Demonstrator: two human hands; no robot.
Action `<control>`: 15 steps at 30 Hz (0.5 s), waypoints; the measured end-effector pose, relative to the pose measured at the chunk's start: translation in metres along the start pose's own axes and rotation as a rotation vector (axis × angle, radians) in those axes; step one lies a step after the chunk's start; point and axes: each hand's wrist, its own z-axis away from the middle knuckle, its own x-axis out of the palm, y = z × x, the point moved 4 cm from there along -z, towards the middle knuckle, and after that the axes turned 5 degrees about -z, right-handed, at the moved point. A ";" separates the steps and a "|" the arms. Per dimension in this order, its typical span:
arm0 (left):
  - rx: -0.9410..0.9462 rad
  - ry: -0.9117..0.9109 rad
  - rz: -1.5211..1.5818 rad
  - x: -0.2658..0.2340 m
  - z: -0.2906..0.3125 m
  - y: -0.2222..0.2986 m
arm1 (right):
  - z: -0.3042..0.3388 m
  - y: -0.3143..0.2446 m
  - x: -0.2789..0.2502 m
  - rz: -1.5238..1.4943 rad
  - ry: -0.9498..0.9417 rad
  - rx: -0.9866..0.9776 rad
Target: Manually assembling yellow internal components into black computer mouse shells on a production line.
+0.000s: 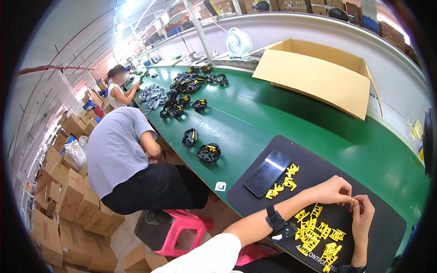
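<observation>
My left hand and my right hand meet over a black mat, fingertips closed in a pinch. Between them shows a bit of a small yellow plastic part; most of it is hidden by the fingers. Below my left forearm lies a loose pile of yellow plastic parts, with more yellow parts close to my right wrist. Several others rest beside a dark smartphone on the mat's left side.
Two black shell-like parts with yellow pieces sit on the green table. Farther back are heaps of black parts and grey parts. An open cardboard box stands behind. At left, a person bends over on a pink stool.
</observation>
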 end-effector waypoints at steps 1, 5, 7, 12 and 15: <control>0.006 0.005 -0.002 0.000 0.000 0.000 | 0.000 0.000 0.000 0.004 0.003 -0.006; 0.016 0.030 -0.007 0.000 0.000 0.000 | 0.000 -0.001 -0.001 -0.044 -0.021 0.042; -0.003 0.037 -0.001 0.001 -0.002 -0.004 | 0.001 -0.005 0.001 -0.062 -0.019 0.048; -0.034 0.040 -0.024 -0.002 -0.003 -0.009 | 0.000 -0.011 0.002 -0.001 -0.079 0.041; -0.028 0.034 -0.007 -0.001 -0.003 -0.006 | 0.001 -0.006 0.002 0.004 -0.054 0.019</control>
